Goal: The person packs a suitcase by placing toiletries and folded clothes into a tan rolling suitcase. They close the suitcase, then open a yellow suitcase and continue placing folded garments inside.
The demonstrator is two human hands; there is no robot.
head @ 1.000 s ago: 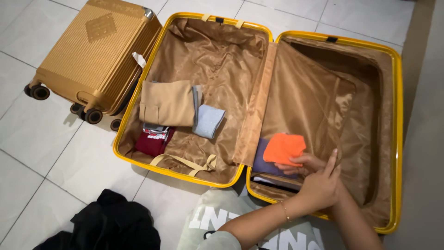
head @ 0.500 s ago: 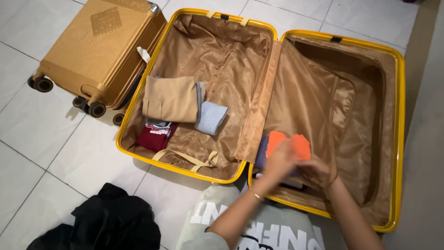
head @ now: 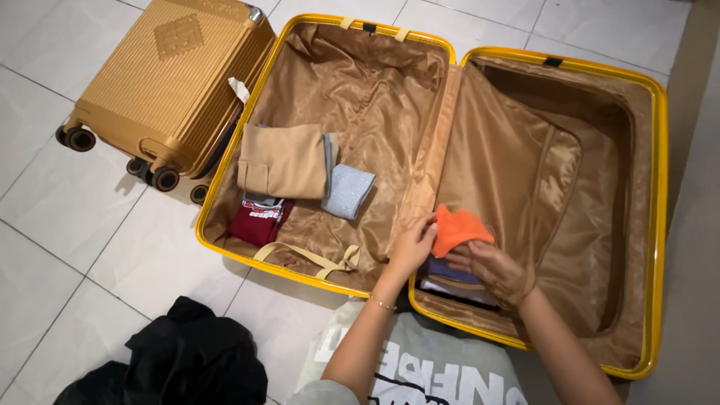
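Nearest, left: black garment [head: 180,360] heaped on the tiled floor [head: 67,225]. Right: the person's left hand [head: 411,246] pinches the near-left edge of a folded orange cloth [head: 459,229]; the right hand [head: 495,268] lies half-curled against its near side, steadying it atop a small folded stack [head: 450,279] in the near corner of the yellow suitcase [head: 651,225], right half. Left half: maroon item [head: 255,221], tan folded garment [head: 285,159], pale blue roll [head: 346,192], laid side by side. Farthest left: gold suitcase [head: 172,75], closed, on its side.
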